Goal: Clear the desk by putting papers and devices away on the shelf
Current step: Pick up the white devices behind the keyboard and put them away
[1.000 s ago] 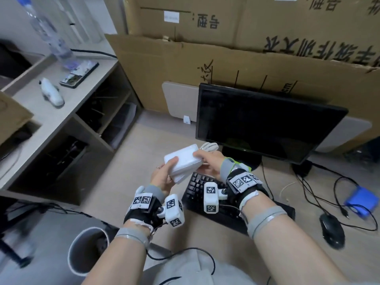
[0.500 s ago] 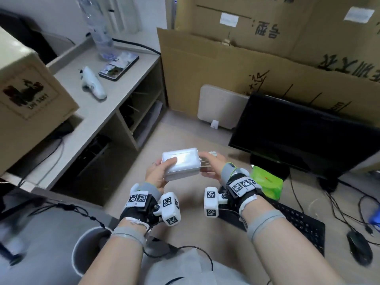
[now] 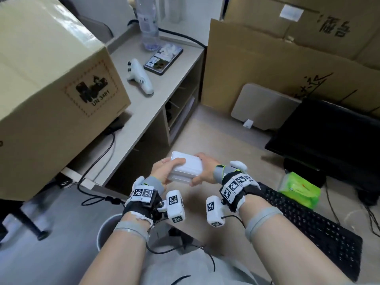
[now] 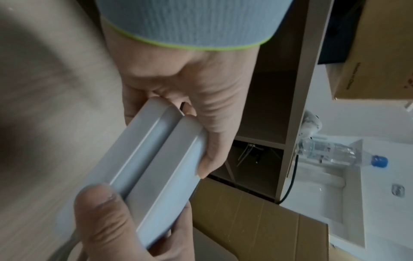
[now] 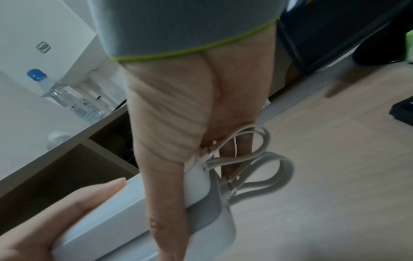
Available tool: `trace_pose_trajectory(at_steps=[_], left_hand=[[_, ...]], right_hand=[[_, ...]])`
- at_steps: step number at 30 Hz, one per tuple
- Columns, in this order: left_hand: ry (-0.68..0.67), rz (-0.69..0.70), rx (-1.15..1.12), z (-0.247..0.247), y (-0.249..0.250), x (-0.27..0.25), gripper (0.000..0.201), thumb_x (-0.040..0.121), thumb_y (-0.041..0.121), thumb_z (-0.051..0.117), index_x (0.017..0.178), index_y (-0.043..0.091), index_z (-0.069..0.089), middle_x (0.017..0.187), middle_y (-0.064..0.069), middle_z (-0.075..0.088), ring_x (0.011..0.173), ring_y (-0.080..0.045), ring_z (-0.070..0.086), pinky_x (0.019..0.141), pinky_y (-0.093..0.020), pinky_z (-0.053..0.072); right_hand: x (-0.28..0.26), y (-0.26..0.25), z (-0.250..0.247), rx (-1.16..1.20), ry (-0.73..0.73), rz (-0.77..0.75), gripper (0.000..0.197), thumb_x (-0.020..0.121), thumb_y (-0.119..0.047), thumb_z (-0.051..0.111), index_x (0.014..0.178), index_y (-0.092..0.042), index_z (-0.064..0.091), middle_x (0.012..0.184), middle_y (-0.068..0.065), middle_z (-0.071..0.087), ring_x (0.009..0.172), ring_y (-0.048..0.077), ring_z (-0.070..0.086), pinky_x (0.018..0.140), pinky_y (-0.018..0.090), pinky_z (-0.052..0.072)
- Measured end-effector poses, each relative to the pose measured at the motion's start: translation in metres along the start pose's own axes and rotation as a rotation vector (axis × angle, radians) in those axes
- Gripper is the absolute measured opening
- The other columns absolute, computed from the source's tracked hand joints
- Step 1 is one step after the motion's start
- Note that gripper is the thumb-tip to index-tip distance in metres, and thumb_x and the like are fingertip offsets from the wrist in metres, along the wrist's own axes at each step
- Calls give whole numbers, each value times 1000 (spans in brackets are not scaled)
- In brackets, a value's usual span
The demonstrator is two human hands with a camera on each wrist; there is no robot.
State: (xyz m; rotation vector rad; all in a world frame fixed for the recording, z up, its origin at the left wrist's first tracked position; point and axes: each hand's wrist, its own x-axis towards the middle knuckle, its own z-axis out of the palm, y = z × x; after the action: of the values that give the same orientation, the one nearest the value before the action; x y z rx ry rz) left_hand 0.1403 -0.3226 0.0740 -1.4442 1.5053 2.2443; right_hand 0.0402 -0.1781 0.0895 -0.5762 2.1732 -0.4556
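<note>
White power strip [image 3: 186,167] at lower centre of head view, held off desk [image 3: 213,138] between both hands. Left hand [image 3: 164,171] clasping its left end, thumb on top; right hand [image 3: 205,169] clasping right end, coiled white cable [image 5: 250,164] bunched against fingers. Shelf [image 3: 148,108] at upper left: white controller [image 3: 139,79], bottle [image 3: 147,23], cardboard box [image 3: 51,79]. Keyboard [image 3: 312,227] lower right.

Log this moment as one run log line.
phase: carrying | left hand: grips white device | right hand: grips device plus coiled cable | position: above desk, near shelf
</note>
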Motion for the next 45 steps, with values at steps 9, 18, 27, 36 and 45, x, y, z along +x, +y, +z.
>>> trace_pose_trajectory(at_steps=[9,18,27,36,45], left_hand=[[222,-64,-360,-1,-29,-17,49,70,22,86,111,7,64,97,-12,71,85,-22,71,70,-30,60],[379,-125,-481,-19,-76,-38,43,78,14,80,112,-4,60,90,-17,70,64,-17,72,48,-24,56],[312,-80,-602,-53,-91,-27,51,80,19,80,121,-4,61,109,-16,73,99,-23,72,92,-36,56],[409,-119,-481,-100,-117,-9,42,95,25,62,131,8,51,129,-12,62,109,-22,66,90,-31,55],[413,-97,-462,-134,-123,-16,29,97,18,56,126,13,53,126,-8,67,112,-25,67,87,-33,56]], right_hand=[[0,-5,13,-147,-109,-101,93,50,-51,82,128,-31,35,99,-4,62,86,22,62,77,36,52],[7,-7,59,-236,-275,-125,81,55,-51,78,121,-26,39,96,0,62,84,22,62,74,36,53],[32,-30,88,-287,-199,-51,74,46,-54,76,107,-22,49,90,-2,63,79,21,63,67,31,51],[93,-78,123,-355,-174,33,70,46,-55,76,102,-17,57,88,2,66,77,25,64,67,29,52],[132,-131,190,-305,-228,-27,79,87,-53,59,148,-9,34,152,12,39,136,29,43,108,35,38]])
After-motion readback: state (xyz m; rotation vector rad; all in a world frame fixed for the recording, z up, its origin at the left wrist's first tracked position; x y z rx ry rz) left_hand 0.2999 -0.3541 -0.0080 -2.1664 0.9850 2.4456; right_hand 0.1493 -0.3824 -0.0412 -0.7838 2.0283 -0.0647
